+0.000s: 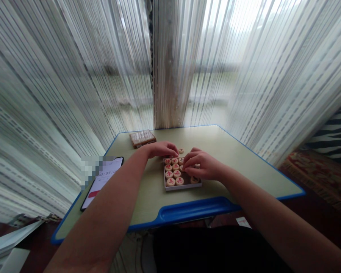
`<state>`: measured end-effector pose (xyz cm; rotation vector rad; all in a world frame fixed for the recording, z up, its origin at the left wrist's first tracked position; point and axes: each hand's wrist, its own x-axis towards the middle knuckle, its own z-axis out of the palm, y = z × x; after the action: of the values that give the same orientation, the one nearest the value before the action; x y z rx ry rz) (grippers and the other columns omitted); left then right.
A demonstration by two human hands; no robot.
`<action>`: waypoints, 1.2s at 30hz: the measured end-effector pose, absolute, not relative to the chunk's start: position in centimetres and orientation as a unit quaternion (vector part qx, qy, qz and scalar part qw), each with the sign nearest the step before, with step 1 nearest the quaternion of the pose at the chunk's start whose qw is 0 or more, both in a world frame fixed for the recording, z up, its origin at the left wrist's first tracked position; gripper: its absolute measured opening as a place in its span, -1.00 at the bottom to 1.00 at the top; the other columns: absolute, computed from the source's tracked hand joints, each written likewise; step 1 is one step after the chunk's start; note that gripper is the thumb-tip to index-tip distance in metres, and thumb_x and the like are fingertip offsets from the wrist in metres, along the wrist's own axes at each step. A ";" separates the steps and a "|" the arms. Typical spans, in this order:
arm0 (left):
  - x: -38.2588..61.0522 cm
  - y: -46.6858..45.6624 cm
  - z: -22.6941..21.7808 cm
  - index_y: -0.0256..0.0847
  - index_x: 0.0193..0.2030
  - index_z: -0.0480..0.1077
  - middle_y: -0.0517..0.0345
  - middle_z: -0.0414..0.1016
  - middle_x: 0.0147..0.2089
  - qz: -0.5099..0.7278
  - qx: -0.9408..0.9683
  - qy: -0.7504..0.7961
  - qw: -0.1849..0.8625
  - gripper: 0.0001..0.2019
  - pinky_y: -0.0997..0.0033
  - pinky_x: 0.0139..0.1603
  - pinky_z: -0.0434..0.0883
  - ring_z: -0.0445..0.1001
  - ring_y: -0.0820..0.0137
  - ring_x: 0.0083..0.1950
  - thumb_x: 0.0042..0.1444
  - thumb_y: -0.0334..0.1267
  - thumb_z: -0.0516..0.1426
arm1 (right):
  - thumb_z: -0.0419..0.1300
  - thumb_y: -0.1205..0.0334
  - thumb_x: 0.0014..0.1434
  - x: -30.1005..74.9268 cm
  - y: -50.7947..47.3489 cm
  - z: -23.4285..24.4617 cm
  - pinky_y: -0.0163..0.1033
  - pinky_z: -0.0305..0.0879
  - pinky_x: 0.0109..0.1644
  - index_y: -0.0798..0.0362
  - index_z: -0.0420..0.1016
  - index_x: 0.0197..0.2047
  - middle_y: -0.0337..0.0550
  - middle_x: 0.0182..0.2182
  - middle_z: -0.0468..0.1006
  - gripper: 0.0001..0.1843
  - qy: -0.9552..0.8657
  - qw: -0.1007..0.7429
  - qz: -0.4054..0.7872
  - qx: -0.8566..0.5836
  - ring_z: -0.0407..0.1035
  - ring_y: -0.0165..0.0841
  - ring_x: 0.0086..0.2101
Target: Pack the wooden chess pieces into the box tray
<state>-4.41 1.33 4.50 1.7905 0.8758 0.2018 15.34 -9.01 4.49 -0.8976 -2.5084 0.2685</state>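
A shallow white box [184,186] stands near the middle of the table, with round Chinese chess pieces [176,173] inside, several marked with red characters. My left hand [164,149] curls its fingers at the box's far left edge, its thumb partly hidden. Over the right side of the box, my right hand [201,163] has its fingers closed on a piece, which they partly cover. One dark-marked piece [194,179] lies at the near right corner of the box. A loose piece [181,150] rests on the table beyond the far rim, between my hands.
A brown box or lid [143,138] lies at the back left of the table [224,144]. By the left edge is a phone [102,184] showing a timer. A blue tray groove [197,209] runs along the near edge. Sheer striped curtains [116,76] hang behind.
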 end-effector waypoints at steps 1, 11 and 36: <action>-4.4 1.3 4.5 -0.27 -0.33 0.47 0.21 0.45 -0.39 0.085 0.752 0.369 0.539 -0.69 0.48 -0.36 0.18 0.30 0.51 -0.39 -0.24 -0.15 0.26 | 0.14 0.28 0.10 15.4 -9.0 4.4 -0.18 0.20 -0.12 0.05 0.61 -0.34 -0.13 -0.33 0.56 -0.81 -0.908 0.241 0.090 -0.330 0.31 -0.34 -0.31; -4.0 1.0 4.6 -0.27 -0.38 0.44 0.22 0.44 -0.41 0.084 0.763 0.382 0.514 -0.72 0.48 -0.35 0.21 0.32 0.49 -0.38 -0.26 -0.16 0.26 | 0.12 0.29 0.10 15.8 -7.9 3.6 -0.13 0.23 -0.06 0.07 0.56 -0.25 -0.05 -0.25 0.52 -0.80 -0.855 0.277 -0.009 -0.439 0.28 -0.26 -0.23; -3.4 0.8 4.7 -0.27 -0.43 0.38 0.25 0.37 -0.49 0.070 0.802 0.412 0.427 -0.67 0.48 -0.45 0.15 0.25 0.50 -0.45 -0.26 -0.06 0.25 | 0.08 0.25 0.09 16.7 -7.5 3.6 -0.18 0.24 -0.15 0.02 0.55 -0.16 -0.03 -0.19 0.54 -0.72 -0.771 0.096 -0.070 -0.626 0.36 -0.22 -0.22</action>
<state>-3.37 0.76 4.72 2.0050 1.0289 0.1747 16.67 -7.52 3.59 -1.8543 -2.2849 -0.2077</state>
